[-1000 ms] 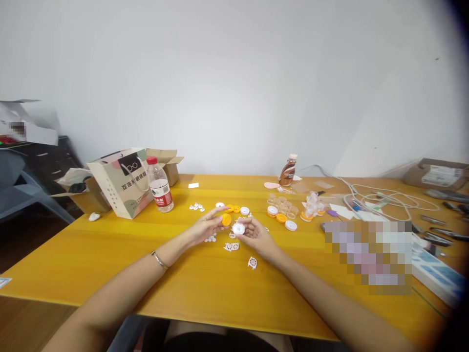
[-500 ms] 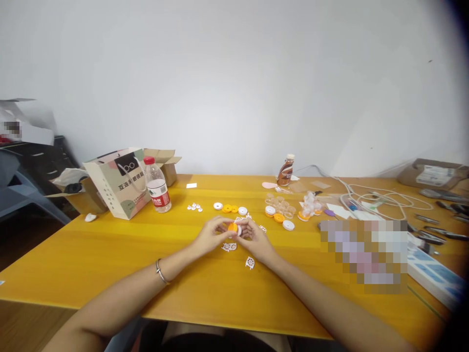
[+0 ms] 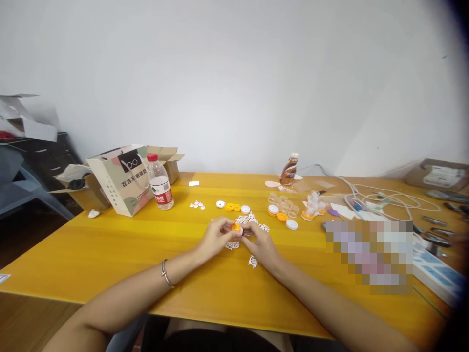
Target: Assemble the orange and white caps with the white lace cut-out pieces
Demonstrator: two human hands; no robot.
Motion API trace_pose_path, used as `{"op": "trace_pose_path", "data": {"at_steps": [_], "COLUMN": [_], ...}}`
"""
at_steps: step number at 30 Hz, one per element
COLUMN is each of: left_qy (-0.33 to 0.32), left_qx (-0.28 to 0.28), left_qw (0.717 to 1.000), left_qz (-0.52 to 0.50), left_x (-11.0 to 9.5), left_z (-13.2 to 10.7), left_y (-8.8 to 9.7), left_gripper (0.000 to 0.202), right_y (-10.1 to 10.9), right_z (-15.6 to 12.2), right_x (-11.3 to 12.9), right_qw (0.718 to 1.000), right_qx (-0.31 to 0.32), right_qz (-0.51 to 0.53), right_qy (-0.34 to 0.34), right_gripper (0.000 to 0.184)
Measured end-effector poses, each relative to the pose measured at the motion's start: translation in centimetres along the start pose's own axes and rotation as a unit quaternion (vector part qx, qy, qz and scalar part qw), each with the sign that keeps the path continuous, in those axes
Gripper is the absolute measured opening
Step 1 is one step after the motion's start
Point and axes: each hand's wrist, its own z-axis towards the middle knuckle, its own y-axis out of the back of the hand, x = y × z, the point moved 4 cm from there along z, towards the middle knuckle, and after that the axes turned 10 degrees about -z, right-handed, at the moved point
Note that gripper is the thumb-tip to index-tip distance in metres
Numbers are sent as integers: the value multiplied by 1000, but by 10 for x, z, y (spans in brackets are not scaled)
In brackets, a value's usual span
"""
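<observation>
My left hand pinches a small round orange disc between thumb and fingers. Against it sits a white disc, held by the fingertips of my right hand. The two discs touch, but fingers hide much of them. White spoked wheel-shaped pieces lie around my hands, one by my right wrist and several behind the fingers. Farther back is a row of white discs and orange discs.
Small white pegs lie to the left, near a water bottle and a paper bag. Clear rings, a brown bottle, white cables and pliers are on the right.
The orange and white discs, turned apart at an angle before, now sit closer together between my fingertips. The whole view has shifted slightly; both hands stay near the same spot.
</observation>
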Motion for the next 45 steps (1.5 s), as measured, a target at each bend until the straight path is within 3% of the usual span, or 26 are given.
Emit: {"op": "trace_pose_path", "data": {"at_steps": [8,15,19,24,28,33,38,43,45], "left_qy": [-101,-134,-114,-73,-93,-133,-118,-82,-84], "left_qx": [47,68,60,38,49,94,84,72,119], "left_qw": [990,985,985,990,987,975,979,983,977], "left_qz": [82,87,118,112,119,150,146,146,154], "left_x": [-18,-23,-22,-18,-21,-30,-31,-28,-30], "left_z": [-1,-1,0,1,0,-2,0,5,5], "left_y": [5,6,6,5,5,5,4,11,13], "left_gripper": [30,34,32,26,28,30,25,27,28], "right_y": [4,1,-4,0,3,0,-5,1,13], "right_z": [0,2,2,0,-1,1,1,10,16], "right_x": [3,0,-6,2,10,6,-2,1,-2], "right_qw": [999,991,983,996,998,995,991,984,983], "right_qx": [-39,-25,-4,-14,-24,-14,-5,80,102], "right_qz": [1,117,156,78,51,90,120,144,132], "right_qy": [9,-60,-93,-52,-29,-47,-61,-70,-81], "right_gripper": [9,28,27,24,25,23,24,26,29]}}
